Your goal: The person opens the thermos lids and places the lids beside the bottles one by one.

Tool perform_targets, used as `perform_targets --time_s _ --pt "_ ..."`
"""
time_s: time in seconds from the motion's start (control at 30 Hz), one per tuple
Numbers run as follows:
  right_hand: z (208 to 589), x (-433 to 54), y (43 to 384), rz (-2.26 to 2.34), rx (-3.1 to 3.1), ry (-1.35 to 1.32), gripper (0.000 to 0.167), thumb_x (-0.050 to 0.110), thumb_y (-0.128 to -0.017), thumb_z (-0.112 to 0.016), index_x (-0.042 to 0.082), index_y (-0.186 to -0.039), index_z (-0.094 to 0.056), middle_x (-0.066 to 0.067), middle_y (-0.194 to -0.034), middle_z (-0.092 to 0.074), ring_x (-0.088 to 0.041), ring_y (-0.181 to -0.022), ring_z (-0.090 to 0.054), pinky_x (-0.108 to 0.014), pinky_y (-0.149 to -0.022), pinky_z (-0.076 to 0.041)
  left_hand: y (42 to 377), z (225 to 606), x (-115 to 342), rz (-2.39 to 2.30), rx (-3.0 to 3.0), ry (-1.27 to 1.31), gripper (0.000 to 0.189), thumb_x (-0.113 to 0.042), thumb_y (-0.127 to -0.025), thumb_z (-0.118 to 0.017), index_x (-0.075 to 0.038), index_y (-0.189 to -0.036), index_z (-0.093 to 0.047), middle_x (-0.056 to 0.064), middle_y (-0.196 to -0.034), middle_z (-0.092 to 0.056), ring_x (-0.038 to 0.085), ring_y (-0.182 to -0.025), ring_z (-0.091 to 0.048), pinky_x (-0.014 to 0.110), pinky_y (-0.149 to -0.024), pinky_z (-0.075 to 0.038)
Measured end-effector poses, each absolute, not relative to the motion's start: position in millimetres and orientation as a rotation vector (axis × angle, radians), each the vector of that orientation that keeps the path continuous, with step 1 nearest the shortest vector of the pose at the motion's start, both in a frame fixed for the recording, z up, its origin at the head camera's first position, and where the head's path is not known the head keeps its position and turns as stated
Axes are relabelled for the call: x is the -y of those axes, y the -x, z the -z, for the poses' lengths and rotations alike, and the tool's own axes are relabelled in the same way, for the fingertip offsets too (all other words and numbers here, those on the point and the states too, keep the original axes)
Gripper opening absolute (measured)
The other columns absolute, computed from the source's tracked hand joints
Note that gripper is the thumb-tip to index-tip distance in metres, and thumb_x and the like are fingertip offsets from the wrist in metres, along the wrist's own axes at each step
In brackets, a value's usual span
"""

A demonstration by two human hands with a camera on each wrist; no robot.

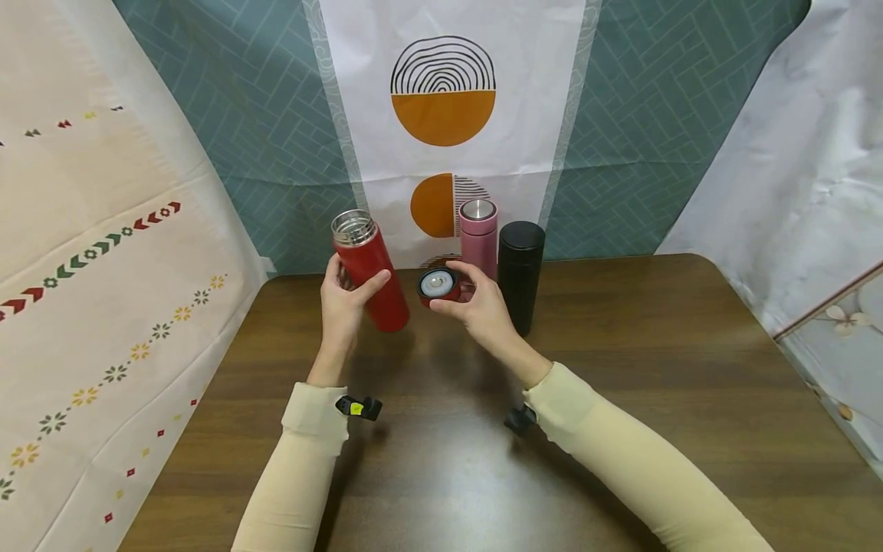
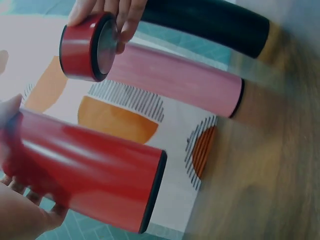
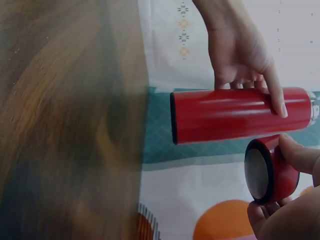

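Observation:
In the head view my left hand (image 1: 343,307) grips a red thermos bottle (image 1: 378,280) round its body, the thumb across the front. The bottle's bare steel mouth (image 1: 354,228) is uncovered and faces up. Its black base (image 3: 173,118) hangs a little above the table in the right wrist view. Just to the right, my right hand (image 1: 480,305) pinches a red screw lid (image 1: 438,285) between thumb and fingers. The lid's pale round inner side points up, while a grey disc (image 3: 256,174) on its other face points down. Lid and bottle are apart.
A pink thermos (image 1: 479,239) with a steel-topped lid and a black thermos (image 1: 520,276) stand upright behind and beside my right hand. The brown wooden table (image 1: 441,460) ends at a patterned cloth backdrop (image 1: 290,153). Cloth also hangs at both sides.

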State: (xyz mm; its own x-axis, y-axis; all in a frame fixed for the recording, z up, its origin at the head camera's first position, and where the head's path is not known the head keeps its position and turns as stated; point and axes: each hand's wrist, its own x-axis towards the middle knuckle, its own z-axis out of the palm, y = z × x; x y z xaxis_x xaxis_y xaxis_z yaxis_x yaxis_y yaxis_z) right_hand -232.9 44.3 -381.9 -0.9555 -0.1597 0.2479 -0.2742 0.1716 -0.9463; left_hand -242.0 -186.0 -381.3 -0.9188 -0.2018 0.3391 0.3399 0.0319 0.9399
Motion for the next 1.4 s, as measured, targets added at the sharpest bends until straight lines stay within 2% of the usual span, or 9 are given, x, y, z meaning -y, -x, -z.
perform_targets --time_s 0.13,0.27,0.43,0.6,0.73,1.0,1.4 --pt "387.2 -34.0 244.8 -1.835 2.382 -0.407 0.069 0.016 -0.085 -0.088 0.009 -0.147 -0.058 -0.014 -0.132 -0.063 -0.030 -0.109 -0.060 -0.033 -0.086 -0.053 247.4 389.0 187.7 1.904 1.857 0.088 0.069 -0.013 -0.088 -0.083 -0.010 -0.146 -0.046 0.006 -0.139 -0.060 0.021 -0.127 -0.056 0.042 -0.112 -0.046" --pt "391.6 -25.4 256.8 -1.797 2.381 -0.391 0.067 0.016 -0.083 -0.089 0.008 -0.144 -0.060 -0.014 -0.131 -0.063 -0.029 -0.107 -0.058 -0.034 -0.088 -0.049 253.1 395.2 189.0 1.832 1.802 0.051 0.072 -0.010 -0.085 -0.085 -0.007 -0.145 -0.046 0.006 -0.138 -0.058 0.020 -0.127 -0.055 0.039 -0.111 -0.045" --pt "397.5 -14.7 268.8 -1.817 2.375 -0.378 0.068 0.016 -0.083 -0.090 0.004 -0.143 -0.060 -0.016 -0.134 -0.063 -0.030 -0.109 -0.058 -0.039 -0.094 -0.050 255.5 398.9 192.5 1.759 1.755 -0.064 0.074 -0.012 -0.084 -0.087 -0.006 -0.146 -0.047 0.009 -0.138 -0.052 0.024 -0.126 -0.051 0.039 -0.106 -0.045" --pt "410.9 -3.5 281.2 -1.783 2.415 -0.341 0.068 0.016 -0.082 -0.090 0.005 -0.142 -0.061 -0.015 -0.136 -0.059 -0.030 -0.108 -0.058 -0.038 -0.093 -0.050 257.7 402.2 199.6 1.703 1.742 -0.199 0.073 -0.020 -0.084 -0.088 -0.010 -0.146 -0.051 0.007 -0.135 -0.050 0.018 -0.122 -0.050 0.038 -0.102 -0.045" --pt "420.6 7.4 289.9 -1.790 2.403 -0.318 0.068 0.016 -0.081 -0.091 0.004 -0.141 -0.062 -0.016 -0.132 -0.058 -0.033 -0.108 -0.058 -0.037 -0.091 -0.049 262.4 405.6 206.2 1.685 1.740 -0.236 0.075 -0.022 -0.083 -0.088 -0.010 -0.147 -0.050 0.009 -0.137 -0.050 0.017 -0.125 -0.050 0.039 -0.104 -0.044" --pt "435.2 35.7 302.2 -1.851 2.401 -0.272 0.067 0.013 -0.080 -0.091 0.000 -0.139 -0.061 -0.017 -0.128 -0.058 -0.033 -0.114 -0.062 -0.040 -0.100 -0.052 273.8 410.2 218.3 1.635 1.715 -0.379 0.076 -0.016 -0.081 -0.089 -0.008 -0.147 -0.052 0.010 -0.135 -0.050 0.023 -0.128 -0.050 0.037 -0.108 -0.042" --pt "453.2 62.2 316.5 -1.741 2.496 -0.193 0.069 0.012 -0.079 -0.093 0.001 -0.139 -0.061 -0.016 -0.132 -0.059 -0.033 -0.123 -0.058 -0.041 -0.109 -0.045 288.0 418.5 224.6 1.608 1.710 -0.440 0.078 -0.010 -0.080 -0.090 -0.005 -0.147 -0.051 0.015 -0.138 -0.050 0.025 -0.131 -0.048 0.035 -0.111 -0.039"
